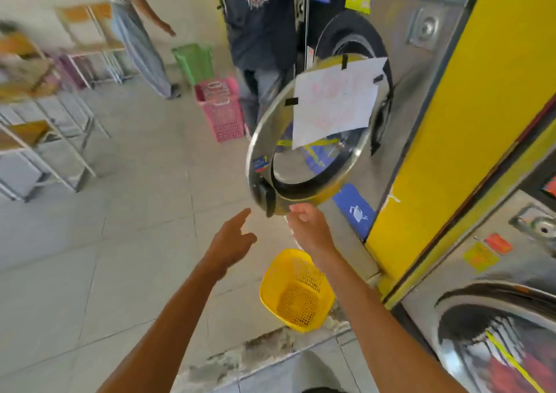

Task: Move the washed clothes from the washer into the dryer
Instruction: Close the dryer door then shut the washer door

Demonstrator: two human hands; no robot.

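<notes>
A round steel machine door (261, 149) with a white paper taped across its glass stands swung open from the steel front-loader (421, 97). My right hand (307, 221) is at the door's lower rim, fingers curled close to the black handle; whether it grips the rim is blurred. My left hand (233, 237) hovers just left of it, fingers spread, holding nothing. An empty yellow basket (296, 290) sits on the floor under my arms. A second machine (496, 317) at the lower right has red cloth behind its closed door.
A person in dark clothes (258, 25) stands right behind the open door. A pink basket (221, 106) and a green basket (194, 61) stand on the floor beyond. Another person (132, 25) walks at the back left. Metal-framed tables (39, 140) line the left.
</notes>
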